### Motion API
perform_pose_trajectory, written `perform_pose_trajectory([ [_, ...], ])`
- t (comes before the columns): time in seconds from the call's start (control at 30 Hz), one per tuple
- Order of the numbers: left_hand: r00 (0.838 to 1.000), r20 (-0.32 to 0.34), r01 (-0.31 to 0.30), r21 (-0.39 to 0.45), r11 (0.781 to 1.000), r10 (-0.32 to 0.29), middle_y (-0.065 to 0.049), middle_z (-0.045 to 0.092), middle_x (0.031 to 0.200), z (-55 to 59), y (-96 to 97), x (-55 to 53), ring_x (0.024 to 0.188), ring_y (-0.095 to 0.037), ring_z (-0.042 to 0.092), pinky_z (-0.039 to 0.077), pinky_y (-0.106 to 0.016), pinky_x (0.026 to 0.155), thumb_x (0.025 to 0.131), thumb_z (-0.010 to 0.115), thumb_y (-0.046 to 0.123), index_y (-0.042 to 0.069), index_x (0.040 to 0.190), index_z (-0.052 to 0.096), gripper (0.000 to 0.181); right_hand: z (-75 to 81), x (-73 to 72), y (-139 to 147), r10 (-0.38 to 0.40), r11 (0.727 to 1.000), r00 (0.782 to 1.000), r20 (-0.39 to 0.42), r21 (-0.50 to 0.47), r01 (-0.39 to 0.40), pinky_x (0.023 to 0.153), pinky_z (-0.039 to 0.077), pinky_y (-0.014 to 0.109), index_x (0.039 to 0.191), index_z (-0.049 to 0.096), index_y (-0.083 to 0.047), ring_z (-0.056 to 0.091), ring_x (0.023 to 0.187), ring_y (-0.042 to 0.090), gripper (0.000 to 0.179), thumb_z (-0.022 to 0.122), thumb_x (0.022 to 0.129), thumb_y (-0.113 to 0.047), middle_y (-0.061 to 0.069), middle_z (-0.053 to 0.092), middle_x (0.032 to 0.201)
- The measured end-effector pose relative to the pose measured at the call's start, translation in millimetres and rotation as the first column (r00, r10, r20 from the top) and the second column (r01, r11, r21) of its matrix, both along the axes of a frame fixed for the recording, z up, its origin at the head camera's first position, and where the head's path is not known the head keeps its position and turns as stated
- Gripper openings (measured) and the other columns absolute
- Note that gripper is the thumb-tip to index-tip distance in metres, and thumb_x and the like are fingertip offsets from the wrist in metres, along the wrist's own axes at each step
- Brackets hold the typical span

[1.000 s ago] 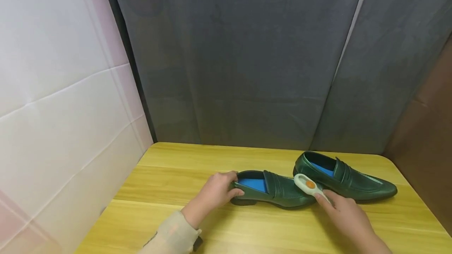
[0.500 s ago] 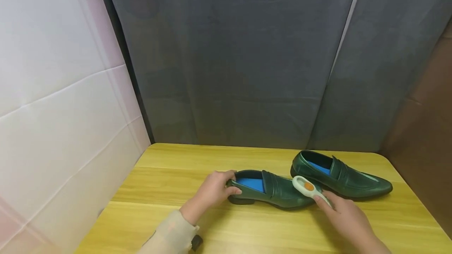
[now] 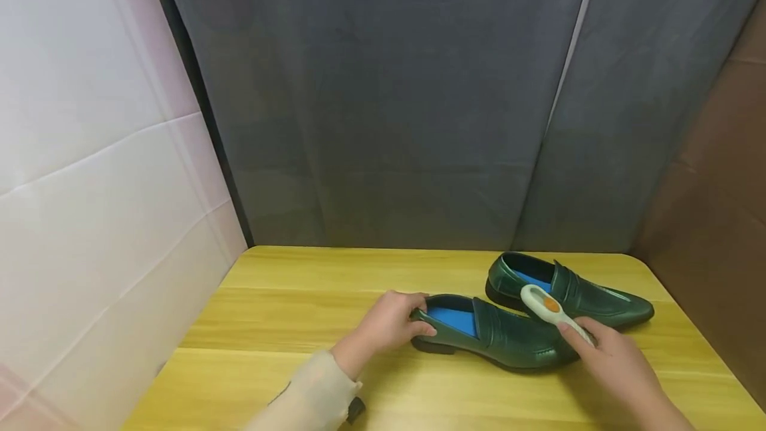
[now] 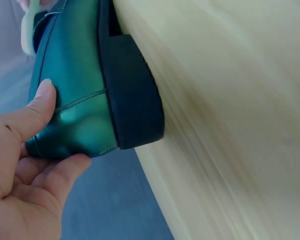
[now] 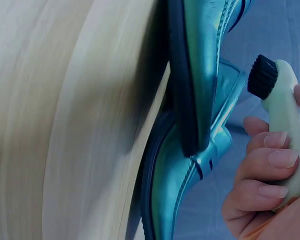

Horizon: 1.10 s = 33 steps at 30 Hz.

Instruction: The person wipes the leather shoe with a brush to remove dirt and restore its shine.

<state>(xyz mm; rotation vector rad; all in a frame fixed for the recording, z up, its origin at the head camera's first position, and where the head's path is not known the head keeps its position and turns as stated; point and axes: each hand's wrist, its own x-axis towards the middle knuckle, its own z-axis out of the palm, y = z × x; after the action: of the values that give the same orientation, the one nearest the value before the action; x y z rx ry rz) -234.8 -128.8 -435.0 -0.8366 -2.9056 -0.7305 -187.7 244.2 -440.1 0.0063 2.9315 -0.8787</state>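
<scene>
My left hand (image 3: 391, 321) grips the heel of a dark green leather loafer (image 3: 514, 338) with a blue insole. In the left wrist view, the thumb lies along the side of the loafer's heel (image 4: 80, 120) and the fingers curl behind it. My right hand (image 3: 616, 358) holds a pale green shoe brush (image 3: 544, 304) with an orange oval on its back. Its black bristles (image 5: 263, 77) show in the right wrist view, apart from the leather. Behind the near loafer stands its matching loafer (image 3: 598, 298), toe pointing right; the near toe partly overlaps it.
Both loafers are at a light wooden table (image 3: 287, 331). A dark grey curtain (image 3: 383, 118) hangs along its back edge. A white panel (image 3: 90, 151) stands at the left and a brown one (image 3: 712, 205) at the right.
My left hand has shifted the near loafer to the right, toward the other one. The brush has moved right and up from the near loafer's toe. My head view has turned slightly right.
</scene>
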Motion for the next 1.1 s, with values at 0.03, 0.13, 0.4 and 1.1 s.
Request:
perform_pose_trajectory([
  [0.03, 1.0, -0.005, 0.006, -0.014, 1.0, -0.006, -0.007, 0.072, 0.127, 0.0, 6.1, -0.4, 0.06, 0.001, 0.048, 0.047, -0.018, 0.065, 0.084, 0.081, 0.038, 0.017, 0.095, 0.07, 0.026, 0.8, -0.3, 3.5, -0.001, 1.0, 1.0, 0.008, 0.0, 0.001, 0.065, 0.038, 0.032, 0.13, 0.062, -0.007, 0.05, 0.075, 0.018, 0.065, 0.042, 0.102, -0.062, 0.001, 0.061, 0.084],
  [0.13, 0.999, -0.02, 0.024, -0.047, 0.999, -0.025, -0.002, 0.075, 0.118, 0.4, 25.0, -0.8, 0.066, 0.002, 0.057, 0.05, -0.017, 0.069, 0.084, 0.081, 0.041, 0.017, 0.099, 0.071, 0.029, 1.2, -0.3, 12.9, -0.006, 1.0, 1.0, 0.022, 0.003, 0.006, 0.064, 0.037, 0.032, 0.132, 0.06, -0.005, 0.05, 0.074, 0.018, 0.066, 0.041, 0.103, -0.061, 0.002, 0.061, 0.083],
  [0.4, 0.99, -0.104, 0.084, -0.084, 0.993, -0.093, 0.01, 0.064, 0.076, 0.6, 72.4, 2.2, 0.057, 0.0, 0.042, 0.036, -0.012, 0.055, 0.085, 0.08, 0.043, 0.016, 0.09, 0.067, 0.03, 1.8, 4.8, 23.0, -0.028, 0.999, 1.0, 0.002, 0.038, 0.028, 0.064, 0.038, 0.032, 0.132, 0.059, -0.002, 0.051, 0.075, 0.02, 0.068, 0.041, 0.103, -0.061, 0.004, 0.063, 0.083],
  [1.1, 0.989, -0.136, 0.034, -0.178, 0.983, -0.059, 0.009, 0.072, 0.09, 0.0, 139.6, -4.0, 0.068, -0.001, 0.06, 0.049, -0.013, 0.063, 0.088, 0.074, 0.051, 0.018, 0.102, 0.07, 0.035, -22.9, -1.2, 44.4, -0.08, 0.996, 0.99, -0.114, 0.029, 0.084, 0.06, 0.036, 0.029, 0.108, 0.058, -0.007, 0.048, 0.068, 0.018, 0.049, 0.053, 0.1, -0.055, 0.002, 0.049, 0.07],
])
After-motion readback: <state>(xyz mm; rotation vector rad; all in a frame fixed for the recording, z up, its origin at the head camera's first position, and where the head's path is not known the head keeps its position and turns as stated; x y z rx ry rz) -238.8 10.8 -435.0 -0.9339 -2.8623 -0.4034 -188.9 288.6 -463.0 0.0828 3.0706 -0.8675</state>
